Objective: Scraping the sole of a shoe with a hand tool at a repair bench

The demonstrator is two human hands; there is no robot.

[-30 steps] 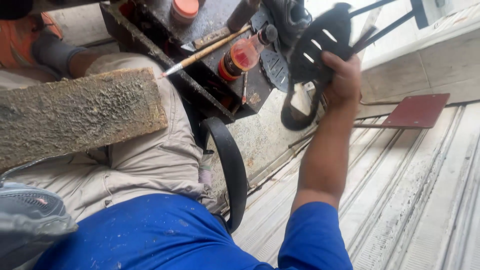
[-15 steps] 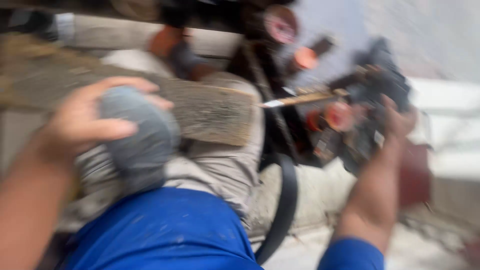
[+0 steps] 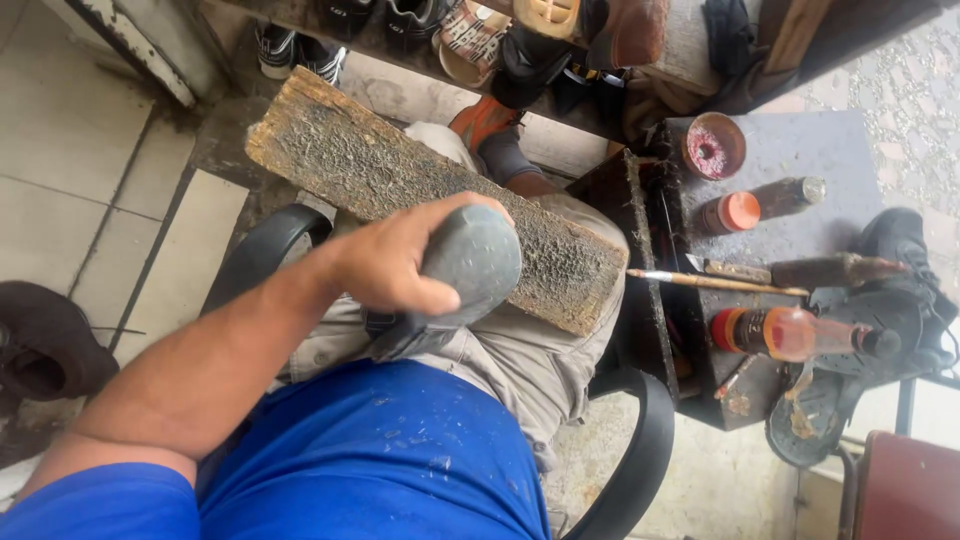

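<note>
My left hand grips the toe of a grey shoe and holds it over my lap, just in front of a rough, glue-stained wooden board that lies across my knees. My right hand is out of view. On the small dark work table to my right lie a thin brush, two orange-capped bottles, and a black sandal at its right edge.
I sit in a black-armed chair. A shelf of shoes runs along the top. A round red-stained tin stands on the table. A dark shoe lies on the tiled floor at left, and a red stool sits at bottom right.
The view has swung left from the work table to my lap. My right hand, which held the black sandal, has left the view. My left hand has brought the grey shoe up over my lap.
</note>
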